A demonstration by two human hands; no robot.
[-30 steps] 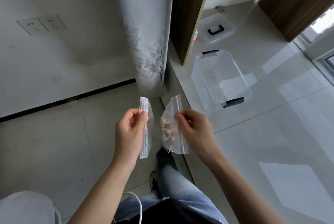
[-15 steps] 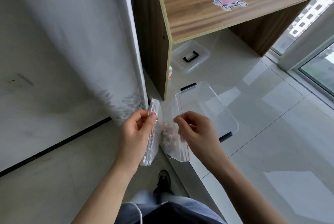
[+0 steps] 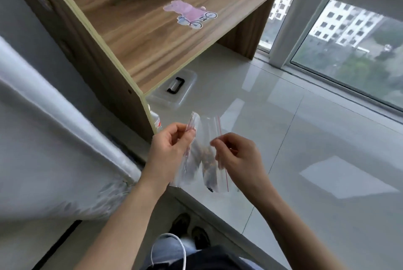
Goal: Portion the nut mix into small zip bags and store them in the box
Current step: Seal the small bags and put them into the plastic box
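Over the white sill (image 3: pixel 283 117), hands (image 3: pixel 172 149) hold bags (image 3: pixel 214 160) upright.

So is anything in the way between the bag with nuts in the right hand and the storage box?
That cannot be judged: the box is not in view now. Only its lid shows, on the white surface under the shelf. The right hand pinches the nut bag; the left hand holds another bag.

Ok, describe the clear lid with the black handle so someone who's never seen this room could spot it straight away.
Find the wooden shelf unit standing on the glossy white surface by the window. The clear plastic lid lies flat on that surface, partly tucked under the unit's lowest board. Its black handle sets it apart from the zip bags held nearer the camera.
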